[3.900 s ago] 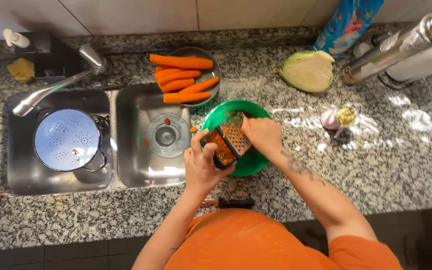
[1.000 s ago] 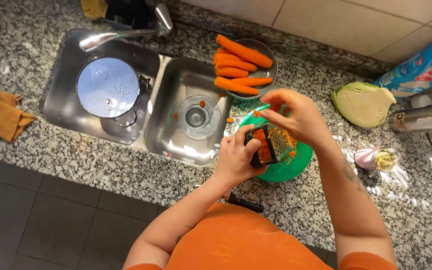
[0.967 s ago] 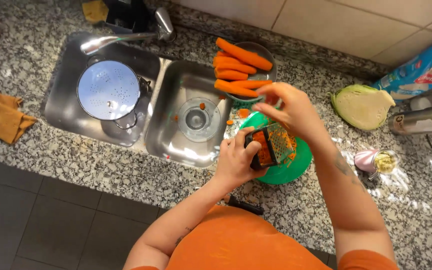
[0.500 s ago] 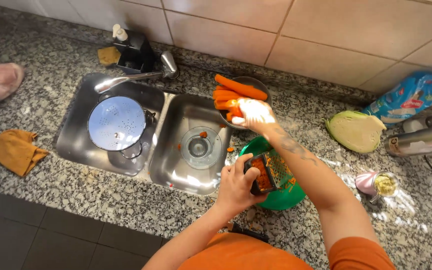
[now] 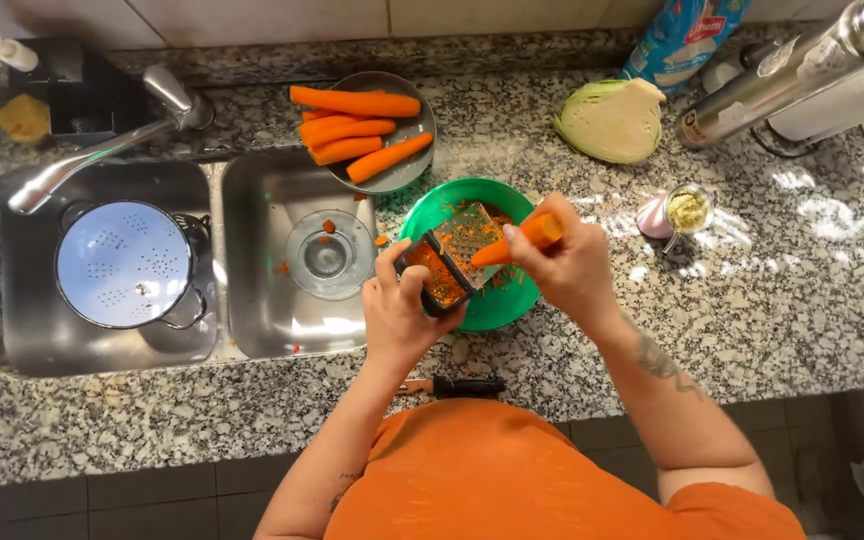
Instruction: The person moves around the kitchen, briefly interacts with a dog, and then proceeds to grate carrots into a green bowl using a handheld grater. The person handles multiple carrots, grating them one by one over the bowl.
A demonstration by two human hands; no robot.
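Carrot point(image 5: 517, 238) in the right hand point(image 5: 570, 270) lies just right of frame centre, its long axis slanting from upper right down to lower left, the narrow tip pressed against the face of the metal box grater point(image 5: 450, 258). The right hand's fingers are wrapped around the thick end. The left hand point(image 5: 402, 310) is clamped around the grater's lower end, holding it tilted over the green bowl point(image 5: 497, 300), which sits on the speckled granite counter point(image 5: 752, 290). Close above the bowl, a grey plate point(image 5: 414, 135) carries more peeled carrots point(image 5: 352, 102). To the left is a double steel sink point(image 5: 252, 300) with a white colander point(image 5: 124, 263). A halved cabbage point(image 5: 607, 122) lies at upper right, and a dark-handled knife point(image 5: 457, 386) near the counter's lower edge.
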